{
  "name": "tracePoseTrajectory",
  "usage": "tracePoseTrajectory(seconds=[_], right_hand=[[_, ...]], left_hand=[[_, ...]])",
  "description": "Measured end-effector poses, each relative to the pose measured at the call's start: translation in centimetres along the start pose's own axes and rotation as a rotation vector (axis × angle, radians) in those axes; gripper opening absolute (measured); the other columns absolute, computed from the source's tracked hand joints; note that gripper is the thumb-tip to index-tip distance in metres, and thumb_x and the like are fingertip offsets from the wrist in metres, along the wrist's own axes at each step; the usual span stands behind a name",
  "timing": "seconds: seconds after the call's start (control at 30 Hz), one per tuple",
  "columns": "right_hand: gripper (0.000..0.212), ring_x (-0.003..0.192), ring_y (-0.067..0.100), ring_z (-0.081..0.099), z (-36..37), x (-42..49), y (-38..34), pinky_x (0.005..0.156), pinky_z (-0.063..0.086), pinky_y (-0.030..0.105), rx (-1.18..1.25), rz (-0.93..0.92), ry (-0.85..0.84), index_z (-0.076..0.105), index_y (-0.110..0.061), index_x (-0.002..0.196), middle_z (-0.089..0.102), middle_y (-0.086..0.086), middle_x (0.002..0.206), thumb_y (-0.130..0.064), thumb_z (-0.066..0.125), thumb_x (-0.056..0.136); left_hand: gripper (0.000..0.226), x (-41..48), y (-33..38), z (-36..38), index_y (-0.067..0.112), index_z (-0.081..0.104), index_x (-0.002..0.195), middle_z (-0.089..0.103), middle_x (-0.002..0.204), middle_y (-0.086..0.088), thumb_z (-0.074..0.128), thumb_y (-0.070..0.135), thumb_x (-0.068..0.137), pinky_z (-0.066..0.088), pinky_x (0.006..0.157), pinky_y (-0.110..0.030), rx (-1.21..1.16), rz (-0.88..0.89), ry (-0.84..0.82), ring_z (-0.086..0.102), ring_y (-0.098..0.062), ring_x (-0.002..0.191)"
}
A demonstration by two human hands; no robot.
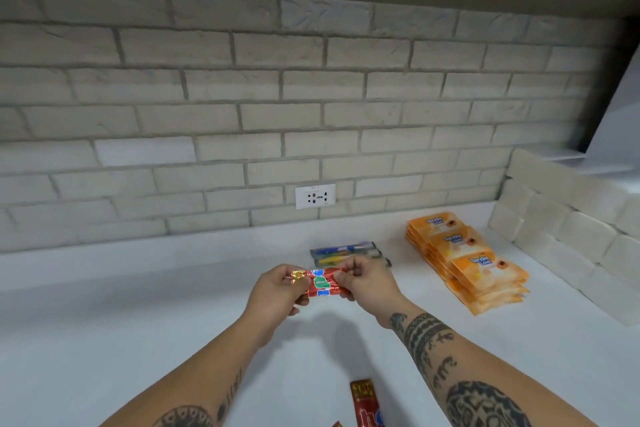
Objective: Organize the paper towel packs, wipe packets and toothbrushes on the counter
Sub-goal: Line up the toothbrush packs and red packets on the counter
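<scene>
Just below the middle of the frame, the left hand (277, 288) and the right hand (367, 284) hold one red pack (323, 282) between them, lifted above the counter (121, 322). The left hand's fingers are curled round the pack's shiny left end. The right hand pinches its right end, thumb and fingers bent tightly on the wrapper. The pack lies level, stretched across the gap between the two hands, with blue and green lettering on its middle part.

Just behind the right hand, a little higher in the frame, toothbrushes (346, 251) lie in clear packets flat on the counter, blue and yellow handles showing. Further right, orange wipe packets (464, 260) sit in overlapping stacks running from the back of the counter toward the front. At the bottom edge of the frame, between the forearms, a second red pack (365, 406) lies on the counter. A white socket (315, 196) sits on the brick wall (207, 97) above the toothbrushes.
</scene>
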State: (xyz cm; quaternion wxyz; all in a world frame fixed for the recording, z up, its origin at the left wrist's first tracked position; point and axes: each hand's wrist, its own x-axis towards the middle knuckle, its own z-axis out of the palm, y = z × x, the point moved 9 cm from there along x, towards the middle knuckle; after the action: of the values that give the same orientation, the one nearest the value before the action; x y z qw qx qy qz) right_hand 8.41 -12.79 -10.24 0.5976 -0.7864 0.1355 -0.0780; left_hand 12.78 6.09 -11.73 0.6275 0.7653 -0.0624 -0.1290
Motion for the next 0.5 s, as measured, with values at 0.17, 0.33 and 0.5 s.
tracePoseTrajectory(seconds=[0.17, 0.33, 0.5], right_hand=[[0.009, 0.075, 0.011, 0.070, 4.9, 1.2, 7.1, 0.061, 0.055, 0.021, -0.146, 0.109, -0.110, 0.064, -0.019, 0.100, 0.072, 0.003, 0.095, -0.012, 0.064, 0.095], [0.027, 0.102, 0.012, 0.063, 9.5, 1.3, 10.3, 0.090, 0.050, 0.018, -0.414, -0.046, -0.179, 0.066, -0.021, 0.113, 0.058, -0.003, 0.116, -0.008, 0.064, 0.090], [0.037, 0.122, 0.021, 0.049, 13.4, 1.0, 11.4, 0.096, 0.047, 0.036, -0.862, -0.355, -0.262, 0.068, -0.030, 0.126, 0.053, -0.012, 0.139, -0.026, 0.050, 0.094]], left_hand=[[0.028, 0.6, -6.4, -0.9, 0.029, 0.067, 0.101, 0.072, 0.093, -0.002, 0.068, 0.005, 0.088, 0.053, 0.055, -0.024, 0.186, -0.038, 0.118, 0.069, -0.014, 0.068], [0.022, 2.2, -12.1, -2.3, 0.024, 0.070, 0.085, 0.073, 0.087, 0.003, 0.064, 0.003, 0.088, 0.046, 0.050, -0.015, 0.348, -0.113, 0.187, 0.065, -0.009, 0.064], [0.020, 5.1, -14.3, -2.3, 0.028, 0.070, 0.088, 0.068, 0.101, 0.003, 0.061, 0.012, 0.092, 0.047, 0.073, -0.020, 0.619, -0.023, 0.163, 0.062, -0.015, 0.092]])
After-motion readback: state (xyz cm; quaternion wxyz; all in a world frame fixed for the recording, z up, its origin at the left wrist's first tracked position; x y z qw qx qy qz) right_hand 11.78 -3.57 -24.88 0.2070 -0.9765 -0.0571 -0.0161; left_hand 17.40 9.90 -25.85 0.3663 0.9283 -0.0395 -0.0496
